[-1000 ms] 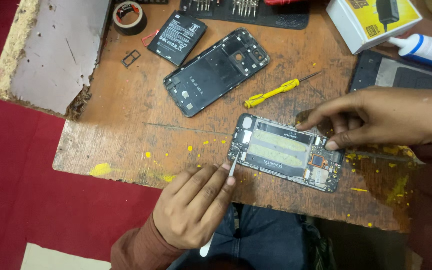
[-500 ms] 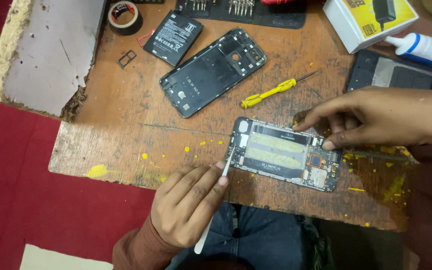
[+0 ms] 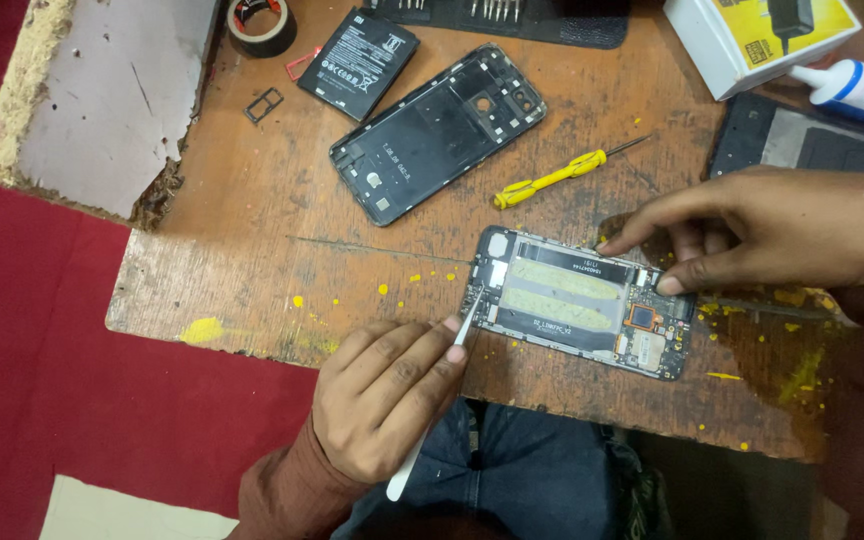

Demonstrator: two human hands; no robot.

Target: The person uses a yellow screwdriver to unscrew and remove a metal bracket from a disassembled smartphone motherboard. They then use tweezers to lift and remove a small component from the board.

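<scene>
Left hand (image 3: 382, 400) pinches white tweezers (image 3: 432, 410), tip at the left end of the opened phone (image 3: 580, 302) lying near the tabletop (image 3: 252, 270) front edge; likely picking out a small part, needing a steady lift. Right hand (image 3: 752, 235), fingers pressed down, steadies the phone's far end. Black battery (image 3: 357, 62) upper left; white-and-yellow box (image 3: 752, 40) upper right.

Opened phone (image 3: 577, 302): back off, flat on table near front edge, battery bay empty, boards exposed. White tweezers (image 3: 439, 398): tip at phone's left end.
</scene>
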